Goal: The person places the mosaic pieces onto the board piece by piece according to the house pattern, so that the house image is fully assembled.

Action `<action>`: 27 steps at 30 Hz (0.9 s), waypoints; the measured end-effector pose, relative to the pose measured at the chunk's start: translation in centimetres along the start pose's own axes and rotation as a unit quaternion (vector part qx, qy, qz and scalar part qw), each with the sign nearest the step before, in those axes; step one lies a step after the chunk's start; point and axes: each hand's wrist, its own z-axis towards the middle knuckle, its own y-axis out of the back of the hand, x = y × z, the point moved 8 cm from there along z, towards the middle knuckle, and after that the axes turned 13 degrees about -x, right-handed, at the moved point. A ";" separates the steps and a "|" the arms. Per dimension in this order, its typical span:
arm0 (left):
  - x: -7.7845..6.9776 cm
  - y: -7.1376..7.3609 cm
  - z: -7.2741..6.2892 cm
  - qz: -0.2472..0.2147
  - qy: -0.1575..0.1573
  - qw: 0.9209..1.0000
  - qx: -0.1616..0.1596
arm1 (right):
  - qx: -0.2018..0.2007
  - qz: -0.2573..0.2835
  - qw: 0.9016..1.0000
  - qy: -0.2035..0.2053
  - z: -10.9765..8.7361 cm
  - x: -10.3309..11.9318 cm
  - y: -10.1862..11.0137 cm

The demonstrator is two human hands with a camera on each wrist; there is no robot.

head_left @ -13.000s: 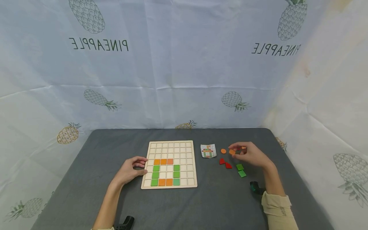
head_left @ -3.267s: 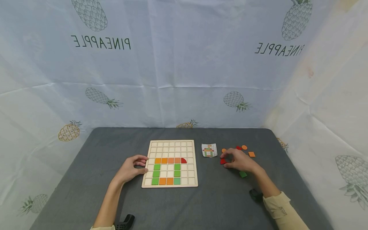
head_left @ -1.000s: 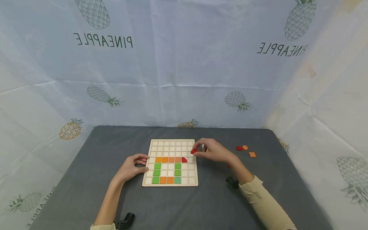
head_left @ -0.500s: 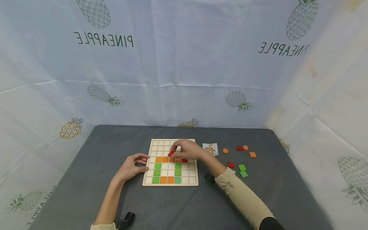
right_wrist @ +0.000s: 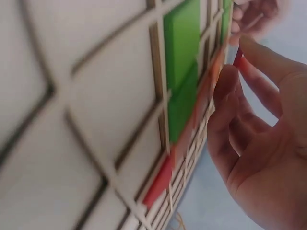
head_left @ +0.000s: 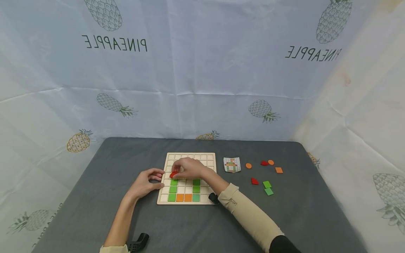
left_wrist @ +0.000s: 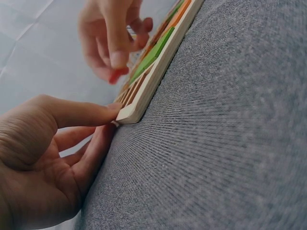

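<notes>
A wooden grid board (head_left: 202, 158) lies on the grey table. My left hand (head_left: 143, 183) holds its left edge, thumb on top at the corner in the left wrist view, fingers at the side. Between thumb and fingertips my right hand (head_left: 191, 169) pinches a red rounded tile (head_left: 173, 174), close over the board's left part. Green squares (head_left: 172, 189) form two columns, and orange squares (head_left: 188, 198) sit in the bottom row. The upper orange row is mostly covered by my right hand. Another red tile (right_wrist: 159, 182) sits in the grid in the right wrist view.
Right of the board lies a small pattern card (head_left: 232, 164). Farther right are orange discs (head_left: 248, 166), red tiles (head_left: 254, 181), an orange square (head_left: 278, 170) and two loose green squares (head_left: 267, 184). A patterned curtain (head_left: 190, 116) stands behind the table (head_left: 240, 225).
My right hand took a red tile from the loose pieces and carried it left across the board. Earlier, another orange square and a red tile joined the upper row. My left hand stays put.
</notes>
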 end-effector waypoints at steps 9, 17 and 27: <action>0.2 0.0 0.0 -0.010 0.002 1.000 0.003 | -0.028 -0.056 0.997 -0.037 1.1 0.2 -1.3; -0.1 0.0 0.1 -0.011 0.002 1.000 0.001 | -0.041 -0.054 0.996 -0.050 1.4 0.2 -1.8; 0.0 0.0 0.0 -0.009 0.004 1.000 0.000 | -0.028 -0.046 0.998 -0.044 1.3 0.4 -1.9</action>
